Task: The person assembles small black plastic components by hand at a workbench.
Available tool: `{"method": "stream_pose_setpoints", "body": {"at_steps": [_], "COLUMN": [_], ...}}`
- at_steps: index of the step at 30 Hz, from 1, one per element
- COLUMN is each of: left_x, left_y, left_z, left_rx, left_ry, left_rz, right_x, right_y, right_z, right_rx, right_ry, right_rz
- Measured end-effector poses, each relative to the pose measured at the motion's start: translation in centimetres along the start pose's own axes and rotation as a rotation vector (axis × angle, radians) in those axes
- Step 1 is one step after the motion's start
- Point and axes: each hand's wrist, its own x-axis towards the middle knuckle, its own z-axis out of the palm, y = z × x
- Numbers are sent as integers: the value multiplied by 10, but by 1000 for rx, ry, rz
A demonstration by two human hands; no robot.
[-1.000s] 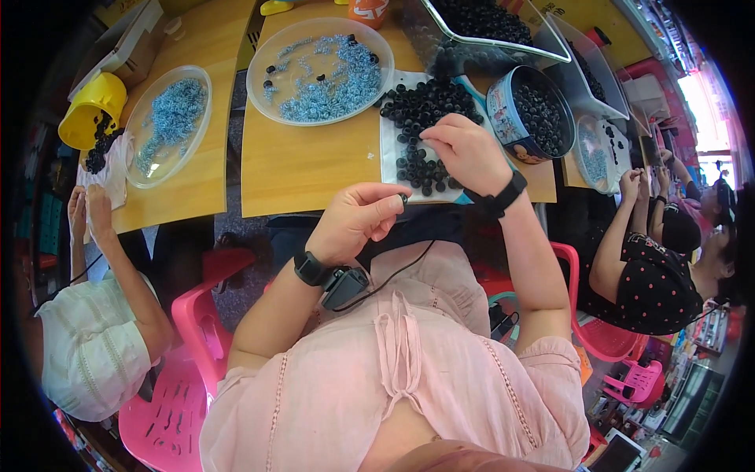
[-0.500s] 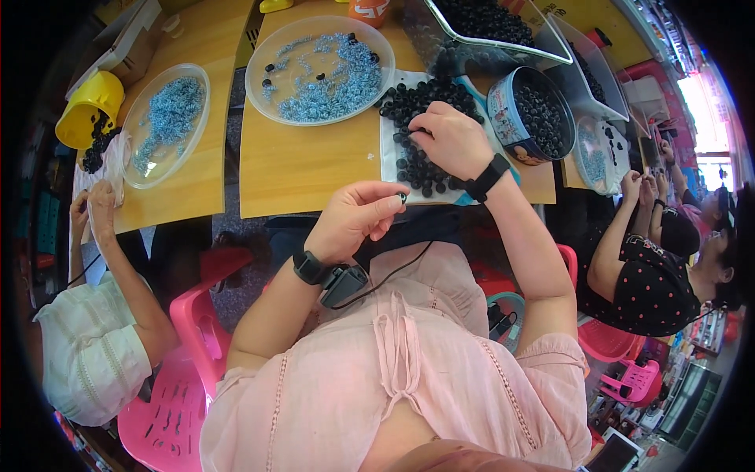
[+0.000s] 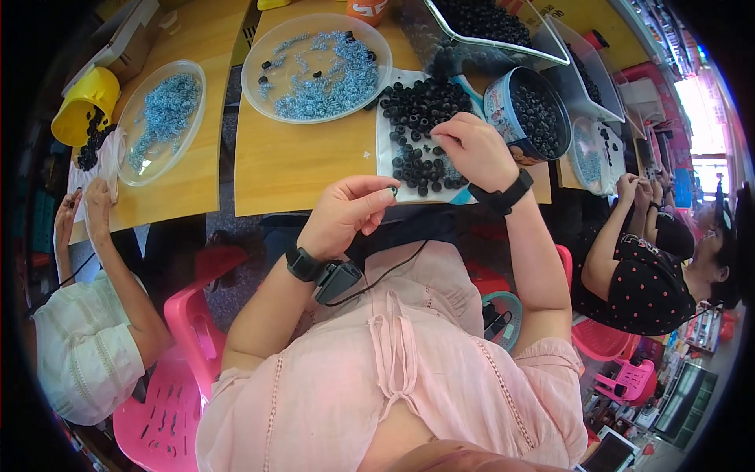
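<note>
Between thumb and fingertips, my left hand [image 3: 351, 211] pinches a small black round piece [image 3: 394, 190] with a light centre, just off the table's front edge. Over the right part of a pile of black round pieces [image 3: 425, 98] hovers my right hand [image 3: 478, 153]. Its thumb and index finger are pressed together; whether something small is between them cannot be made out. The pile lies loose on a white cloth [image 3: 384, 161]. Beyond my left hand stands a round clear tray [image 3: 253, 93] with small light-blue coil-like bits [image 3: 314, 98] and a few black pieces in it.
Right of the cloth is a round tin [image 3: 503, 118] of black pieces; behind it, clear bins [image 3: 503, 59] hold more. An orange cup [image 3: 366, 9] stands at the back. Co-workers sit left and right; the left one has a yellow bucket [image 3: 69, 118] and an oval tray [image 3: 135, 178].
My right hand has shifted right and a little nearer to me, uncovering the middle of the black pile. My left hand keeps its pinch on the black piece, almost unmoved.
</note>
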Motion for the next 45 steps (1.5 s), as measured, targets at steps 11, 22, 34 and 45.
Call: {"method": "stream_pose_setpoints", "body": {"at_steps": [11,22,34,45], "left_x": [1,-8,-13,-18], "left_y": [0,2,4,9], "left_z": [-1,8,16,21], "left_rx": [10,316,730,622], "left_ry": [8,145,216,118], "left_rz": [11,303,623,562], "right_x": [-3,-30,-41,-46], "right_y": [-5,-70,-79,-69], "right_z": [11,-3,7,13], "right_rx": [-40,564,739,1250], "right_ry": [-44,-116,-43,-255], "right_rz": [-11,66,102,407]}}
